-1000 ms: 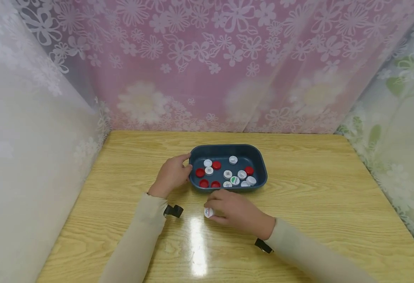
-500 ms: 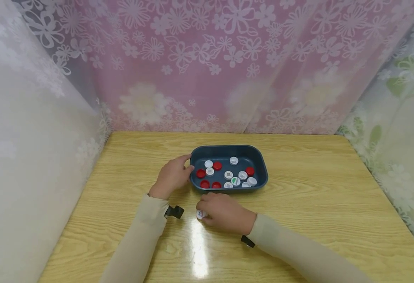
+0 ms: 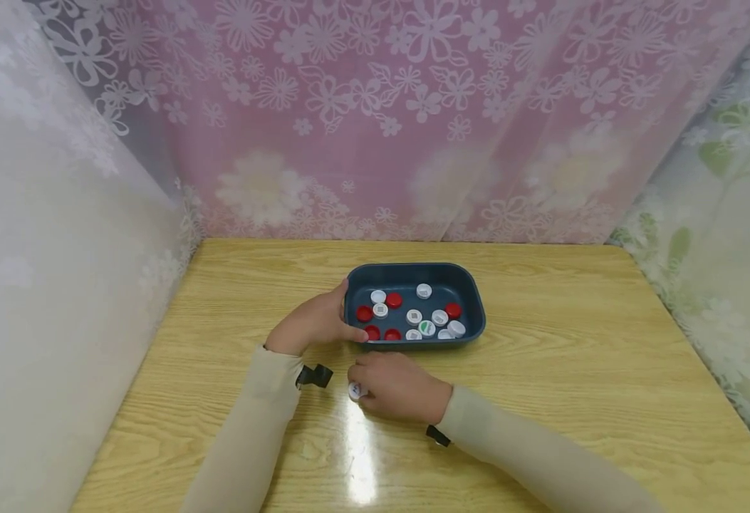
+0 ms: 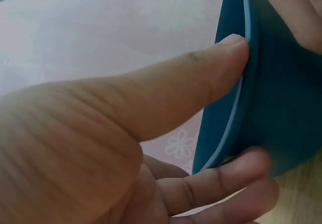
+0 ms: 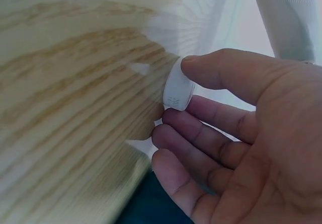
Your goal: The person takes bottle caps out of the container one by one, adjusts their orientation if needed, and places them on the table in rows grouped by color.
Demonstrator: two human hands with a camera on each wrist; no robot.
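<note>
In the head view a dark blue plastic tray [image 3: 407,275] holds several red bottle caps [image 3: 394,300] and white bottle caps [image 3: 423,291]. My left hand [image 3: 313,324] grips its left end. The thumb [image 4: 216,65] lies on the tray's rim, and the other fingers [image 4: 221,181] reach round the outside wall in the left wrist view. In front of the tray, my right hand [image 3: 402,388] pinches a printed white bottle cap [image 3: 355,390] between thumb and fingers. That cap [image 5: 177,85] stands on edge close over the wood in the right wrist view.
A wood-grain table [image 3: 573,370] lies under everything. Behind it hangs a pink floral curtain [image 3: 375,178], with pale floral curtains [image 3: 80,249] along the sides. A black strap [image 3: 315,375] is on my left wrist. Light glares off the tabletop near the front.
My right hand has moved left with the white bottle cap, along the tray's near side. My left thumb has shifted from the tray's left side onto its near-left rim.
</note>
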